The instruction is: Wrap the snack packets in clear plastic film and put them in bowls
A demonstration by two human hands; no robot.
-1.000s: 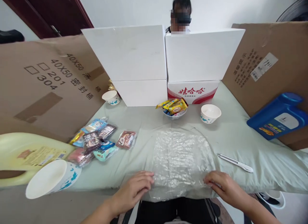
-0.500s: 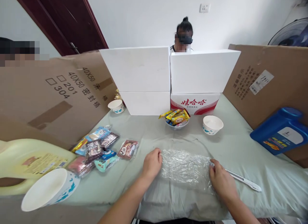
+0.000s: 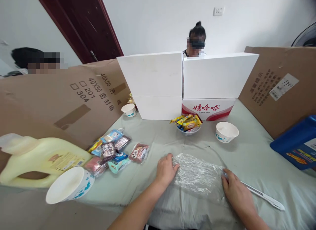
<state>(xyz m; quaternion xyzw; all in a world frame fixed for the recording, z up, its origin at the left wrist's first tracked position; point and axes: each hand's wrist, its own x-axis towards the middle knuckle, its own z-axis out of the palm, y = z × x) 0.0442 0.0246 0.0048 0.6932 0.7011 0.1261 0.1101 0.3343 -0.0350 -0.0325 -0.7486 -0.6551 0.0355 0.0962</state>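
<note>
Head view. The left hand (image 3: 166,170) and right hand (image 3: 235,191) press flat on the two ends of a folded sheet of clear plastic film (image 3: 197,175), low in the centre of the frame; neither grip closes around it, the fingers lying open on its edges. The film rests on the pale green cloth (image 3: 247,157) that covers the worktop. Just right of the right hand lies a white pen-like tool (image 3: 264,197), pointing toward the lower right corner. Left of the left hand sits a heap of wrapped snacks (image 3: 113,151); further lower left, a paper bowl (image 3: 69,189) lies tipped beside a yellow jug (image 3: 39,157) on its side. Above the film, at mid-frame, stand a bowl of snack bars (image 3: 189,124) and an empty paper bowl (image 3: 226,131); a third small bowl (image 3: 129,109) stands at the left by the white boxes (image 3: 182,81). A blue container (image 3: 296,144) leans at the right edge against brown cardboard (image 3: 278,88). Another person (image 3: 196,42) sits behind the boxes.
</note>
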